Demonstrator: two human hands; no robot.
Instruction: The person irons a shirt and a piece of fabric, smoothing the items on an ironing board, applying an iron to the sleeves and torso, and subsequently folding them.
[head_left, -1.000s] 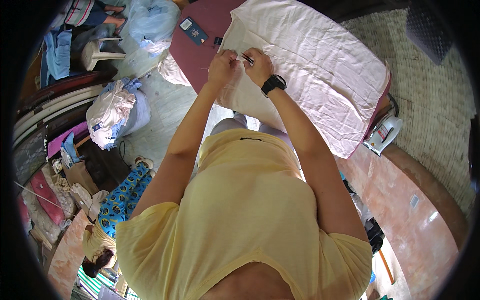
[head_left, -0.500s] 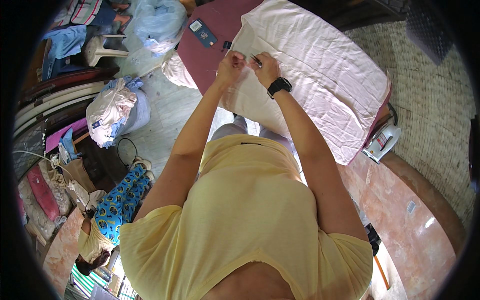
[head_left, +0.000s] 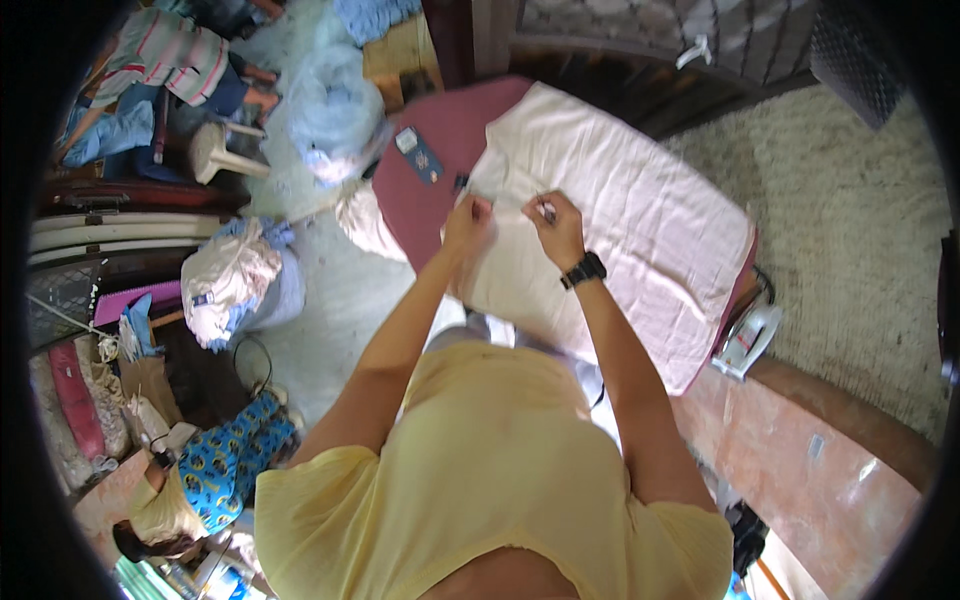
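A cream cloth [head_left: 640, 220] with creases lies spread over a maroon padded board [head_left: 450, 120]. Above the cloth's near-left part, my left hand [head_left: 467, 224] is closed, thumb and fingers pressed together; what they pinch is too small to make out. Opposite it, my right hand [head_left: 560, 228], with a black watch on the wrist, is curled round a small dark slim tool [head_left: 549, 213], mostly hidden by the fingers. The two hands are apart. Beyond my left hand, a dark blue card tag [head_left: 420, 156] and a small black piece [head_left: 461, 181] lie on the maroon surface.
A clothes iron [head_left: 748, 340] stands by the board's right end. On the left are a bag heaped with garments [head_left: 240, 285], a translucent blue bag [head_left: 335, 110] and a cream plastic stool [head_left: 215, 150]. Other people are at the lower left and upper left.
The whole view has shifted, so the board sits lower in the picture. My hands have moved farther apart, the right one away to the right with the dark tool in it.
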